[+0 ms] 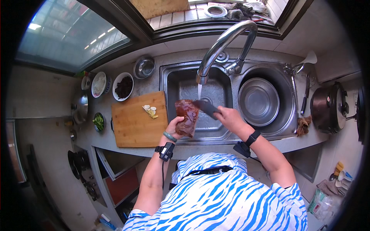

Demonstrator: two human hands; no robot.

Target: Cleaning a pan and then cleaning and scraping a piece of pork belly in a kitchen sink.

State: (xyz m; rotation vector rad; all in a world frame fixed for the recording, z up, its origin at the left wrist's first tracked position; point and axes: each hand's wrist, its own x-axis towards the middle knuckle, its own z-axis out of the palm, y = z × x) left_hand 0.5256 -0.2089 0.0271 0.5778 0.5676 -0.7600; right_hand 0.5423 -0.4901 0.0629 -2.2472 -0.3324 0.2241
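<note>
Over the left basin of the steel sink (185, 83), my left hand (175, 127) grips a reddish-brown slab of meat (186, 117), thumb on its face. My right hand (229, 117) holds a dark knife (206, 108), its far end at the slab's upper right edge. Water runs from the chrome faucet (203, 76) into the basin beside the slab. To the left lies a wooden cutting board (136, 124) with sliced white and yellowish pieces (150, 111), perhaps garlic and ginger.
A metal basin (258, 101) sits in the right sink bowl. Behind the board stand a bowl of dark pieces (123, 87), another white bowl (99, 83) and a metal bowl (144, 67). Chopped greens (99, 121) are at left. A lidded pot (328, 108) and brown cloth (304, 126) are at right.
</note>
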